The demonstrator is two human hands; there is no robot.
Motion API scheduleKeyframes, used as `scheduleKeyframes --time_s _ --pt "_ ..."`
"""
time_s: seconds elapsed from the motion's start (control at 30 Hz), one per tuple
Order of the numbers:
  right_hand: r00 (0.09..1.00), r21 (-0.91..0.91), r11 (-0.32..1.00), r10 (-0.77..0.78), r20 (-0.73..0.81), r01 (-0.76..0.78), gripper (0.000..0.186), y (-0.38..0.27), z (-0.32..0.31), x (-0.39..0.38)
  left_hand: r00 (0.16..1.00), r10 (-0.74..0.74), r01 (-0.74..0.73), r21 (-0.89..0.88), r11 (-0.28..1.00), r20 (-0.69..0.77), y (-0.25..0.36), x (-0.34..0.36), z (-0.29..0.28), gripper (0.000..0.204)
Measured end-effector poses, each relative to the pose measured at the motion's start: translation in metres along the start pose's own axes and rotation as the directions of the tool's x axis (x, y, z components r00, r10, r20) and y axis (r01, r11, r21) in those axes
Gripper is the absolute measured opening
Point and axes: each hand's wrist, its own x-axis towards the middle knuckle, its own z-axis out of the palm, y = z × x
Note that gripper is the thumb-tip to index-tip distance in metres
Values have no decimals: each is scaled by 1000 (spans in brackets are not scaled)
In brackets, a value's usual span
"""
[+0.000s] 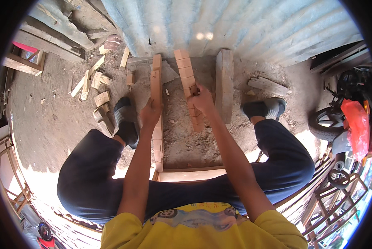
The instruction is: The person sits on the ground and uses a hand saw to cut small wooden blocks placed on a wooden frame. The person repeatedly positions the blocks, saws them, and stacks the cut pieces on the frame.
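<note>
My right hand [202, 101] is closed round a row of pale wooden blocks [185, 66], which look like one strip with dark lines across it. The strip tilts, its far end leaning left toward the metal sheet. To the left, my left hand [151, 113] grips the side of a long, narrow wooden bar [156, 85] that runs from near my lap toward the sheet. Cross lines show on the bar's near part too. A short block sits at its far end. My fingers partly hide both pieces.
A thick wooden beam [224, 83] stands right of the strip. Wood offcuts [96, 79] litter the dirt floor at left. A corrugated metal sheet [235, 25] closes off the far side. At right are a motorcycle wheel [322, 124] and a red plastic bag [356, 128]. My feet flank the work.
</note>
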Motion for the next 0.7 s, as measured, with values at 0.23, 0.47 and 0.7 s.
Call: scheduleKeyframes --time_s 0.23,0.47,0.7 --pt "929 -224 908 -314 195 353 65 -78 -58 -34 988 -132 145 -216 966 75 7 -1 -4 68" --pt "881 -367 802 -448 150 471 57 -74 -44 -37 996 -61 54 -107 993 -60 -21 2 23 65" --pt "796 -513 638 -580 170 574 51 -29 -19 3 990 -138 140 -98 985 34 -5 5 23 53"
